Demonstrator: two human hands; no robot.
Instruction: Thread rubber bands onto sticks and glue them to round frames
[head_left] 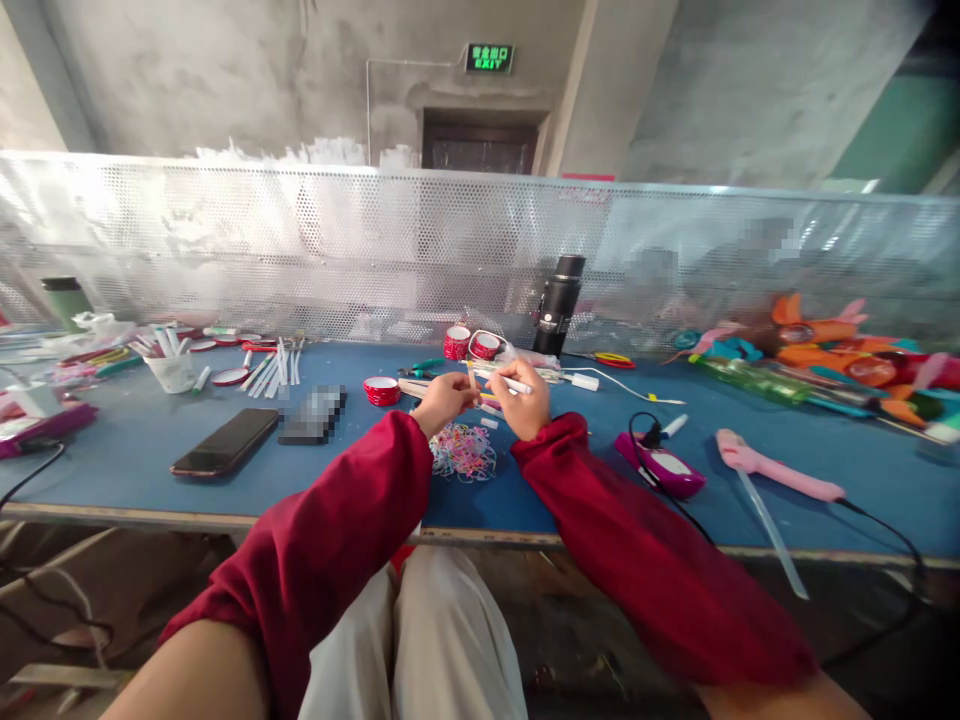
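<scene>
White pen (516, 385) sits mid-frame, pinched in my right hand (529, 402); my left hand (444, 400) pinches a small pale strip (472, 374).

Grey wall (225, 80), lit exit sign (490, 58), perforated screen (375, 250), blue tabletop (135, 440).

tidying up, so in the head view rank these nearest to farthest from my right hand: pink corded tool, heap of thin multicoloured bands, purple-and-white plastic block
From your right hand:
1. Heap of thin multicoloured bands: just left, nearer you.
2. Purple-and-white plastic block: to the right.
3. Pink corded tool: farther right, past the block.
</scene>
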